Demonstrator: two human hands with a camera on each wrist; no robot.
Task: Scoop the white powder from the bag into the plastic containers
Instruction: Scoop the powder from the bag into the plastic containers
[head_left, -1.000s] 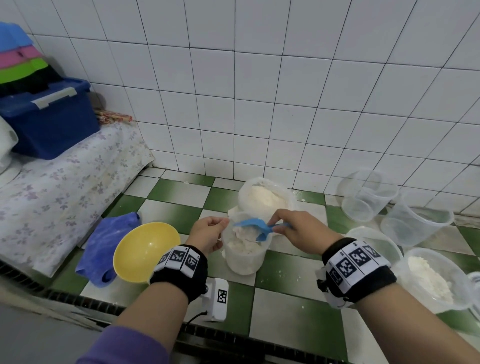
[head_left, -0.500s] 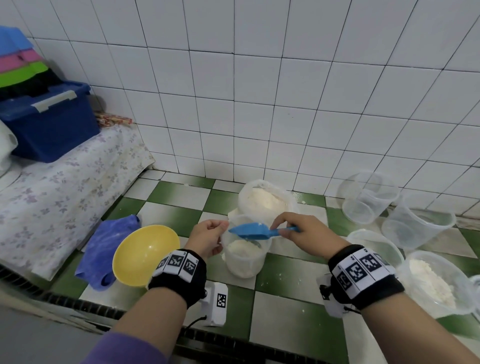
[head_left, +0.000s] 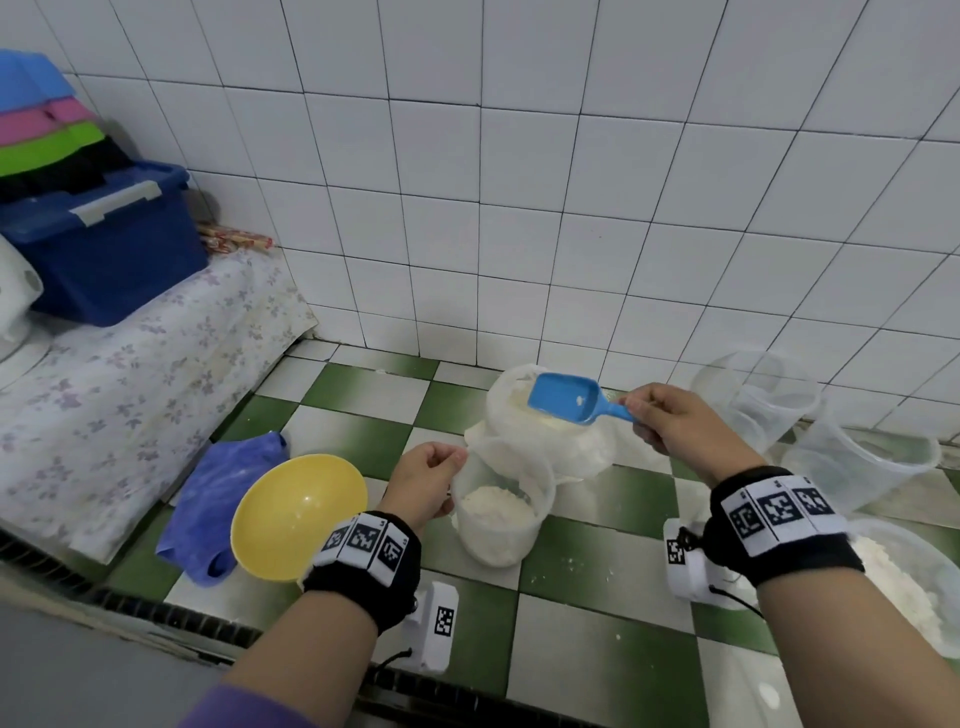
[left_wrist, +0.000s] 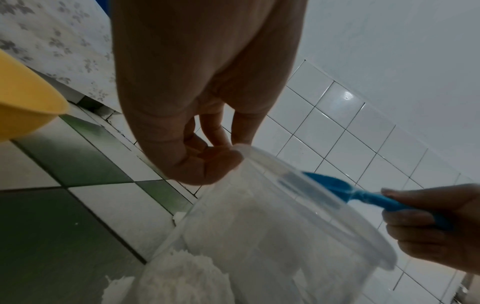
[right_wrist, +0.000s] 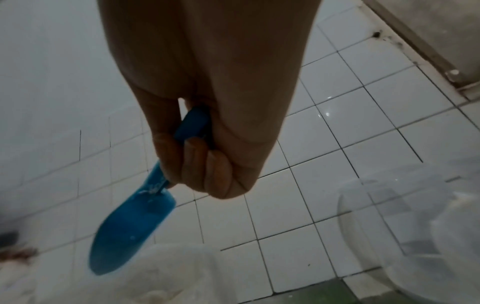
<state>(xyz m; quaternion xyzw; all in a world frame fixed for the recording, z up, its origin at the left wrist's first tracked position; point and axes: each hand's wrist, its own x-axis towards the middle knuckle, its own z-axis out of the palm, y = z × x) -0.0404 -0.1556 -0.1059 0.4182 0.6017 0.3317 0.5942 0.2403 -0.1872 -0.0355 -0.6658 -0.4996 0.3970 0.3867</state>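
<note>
The white powder (head_left: 496, 512) half fills our plastic container (head_left: 498, 540), which stands on the green-and-white checked worktop (head_left: 597, 577) right in front of the bag (head_left: 540, 441); more powder shows inside the bag's open mouth. Our left hand (head_left: 423, 480) sits at the container's left rim, and in the left wrist view its fingers (left_wrist: 207, 164) curl in with the thumb and fingertips pinching the rim's edge. Our right hand (head_left: 675, 428) is clamped on the handle of the blue scoop (head_left: 566, 400), fingers wrapped tightly round it, and holds the scoop in the air over the bag's opening, its bowl pointing left and carrying only a few white specks. We cannot tell whether the scoop touches the bag. Just to the left of our left hand a yellow bowl (head_left: 298, 514) lies tilted on the worktop, resting against a crumpled blue cloth (head_left: 218, 483). To the right, behind our right wrist, stand two empty clear tubs (head_left: 857, 467), and nearer the right edge a third tub holding powder (head_left: 904, 587). Loose powder dusts the tiles around the container. Far left, a flowered cloth (head_left: 104, 415) covers a raised ledge that carries a dark blue storage box (head_left: 109, 254).
</note>
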